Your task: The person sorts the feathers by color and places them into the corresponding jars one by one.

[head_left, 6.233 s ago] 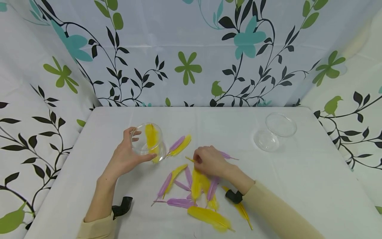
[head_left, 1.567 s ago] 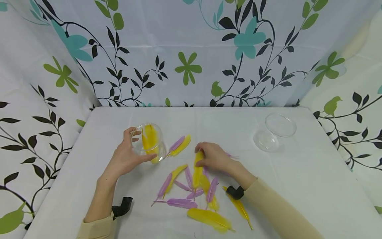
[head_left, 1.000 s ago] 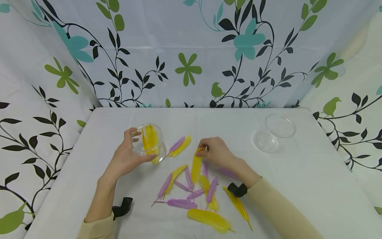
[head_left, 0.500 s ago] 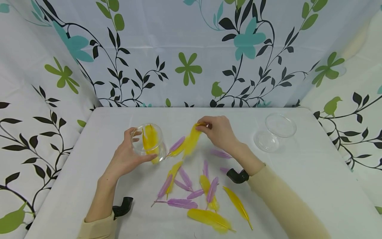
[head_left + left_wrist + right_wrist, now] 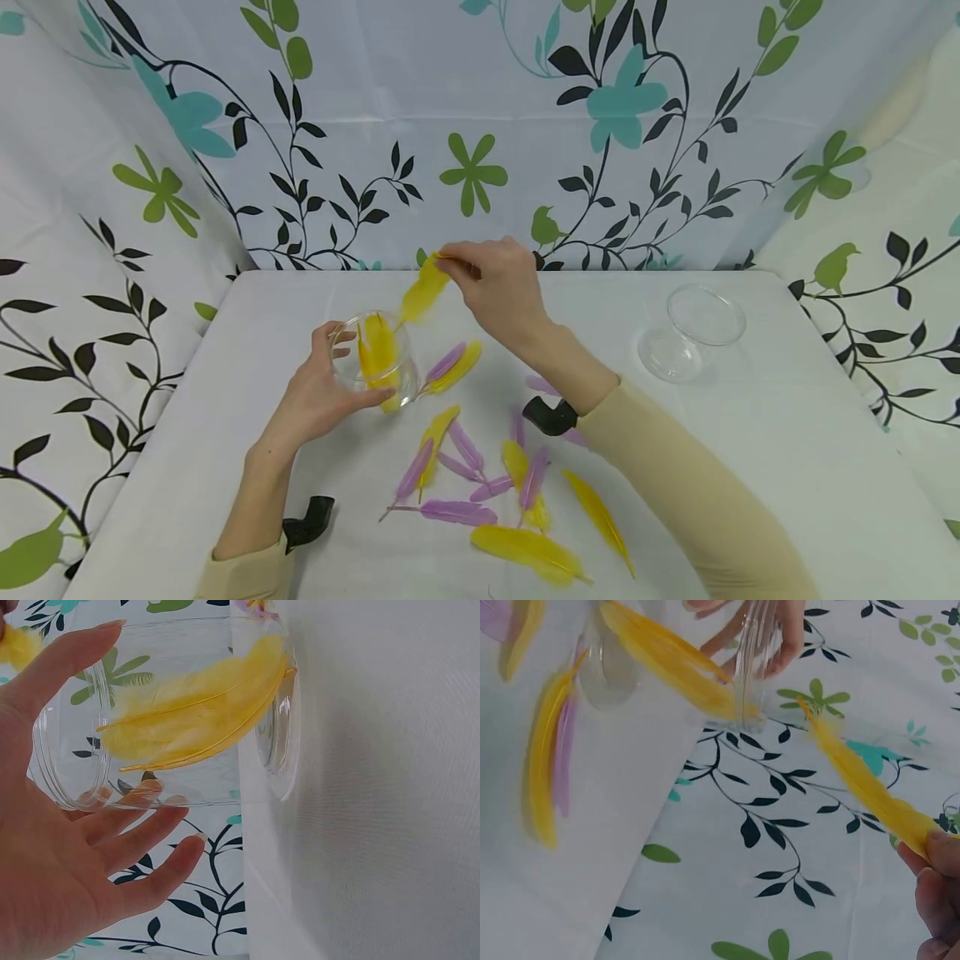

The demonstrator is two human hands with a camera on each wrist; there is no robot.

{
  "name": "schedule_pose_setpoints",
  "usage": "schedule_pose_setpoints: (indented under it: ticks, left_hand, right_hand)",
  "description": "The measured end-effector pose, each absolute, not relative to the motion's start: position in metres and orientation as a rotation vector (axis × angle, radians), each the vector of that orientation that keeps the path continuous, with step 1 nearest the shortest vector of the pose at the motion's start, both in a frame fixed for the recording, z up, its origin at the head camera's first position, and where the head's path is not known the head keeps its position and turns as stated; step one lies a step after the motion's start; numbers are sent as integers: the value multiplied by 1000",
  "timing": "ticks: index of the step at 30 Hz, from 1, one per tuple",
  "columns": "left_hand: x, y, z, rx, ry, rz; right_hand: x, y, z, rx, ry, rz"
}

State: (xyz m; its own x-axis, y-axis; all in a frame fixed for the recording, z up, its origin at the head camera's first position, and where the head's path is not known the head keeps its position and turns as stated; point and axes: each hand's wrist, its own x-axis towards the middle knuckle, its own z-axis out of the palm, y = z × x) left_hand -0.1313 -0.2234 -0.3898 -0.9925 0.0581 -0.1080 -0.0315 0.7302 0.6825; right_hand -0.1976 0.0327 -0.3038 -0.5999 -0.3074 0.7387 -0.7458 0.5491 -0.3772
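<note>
My right hand (image 5: 498,287) pinches a yellow feather (image 5: 425,290) by one end. The feather hangs slanted, its lower tip just above and right of the rim of a clear glass jar (image 5: 408,379). In the right wrist view, the held feather (image 5: 870,784) points toward the jar's mouth, apart from it. My left hand (image 5: 322,387) curves around the jar near its rim, thumb on the near side and fingers on the far side. Yellow feathers (image 5: 195,712) stand inside the jar, leaning against its wall. The jar is upright on the table.
Loose purple feathers (image 5: 457,511) and yellow feathers (image 5: 525,550) lie scattered across the table's middle. A purple and a yellow feather (image 5: 456,367) lie right beside the jar. A second clear jar (image 5: 671,354) stands at the right. Patterned curtains (image 5: 472,83) enclose the white table.
My right hand has lifted the yellow feather off the pile and carried it up and left toward the jar. A nearby yellow feather and purple one shifted slightly. My left hand stayed on the jar.
</note>
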Motion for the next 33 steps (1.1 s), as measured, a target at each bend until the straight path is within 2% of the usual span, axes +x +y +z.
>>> schedule_pose_setpoints:
  ticks: [8,16,25,33]
  left_hand:
    - [-130,-224,-389,25,2807,1117]
    - [-131,-224,-390,57,2823,1121]
    - [-131,-226,-391,66,2834,1118]
    - [-131,-227,-391,55,2829,1117]
  right_hand:
    - [-188,-9,-314,1013,-2261,646]
    - [-180,-30,-335,1149,-2468,429]
    - [-179,-40,-347,1172,-2780,459]
    - [-179,-36,-352,1178,-2810,547]
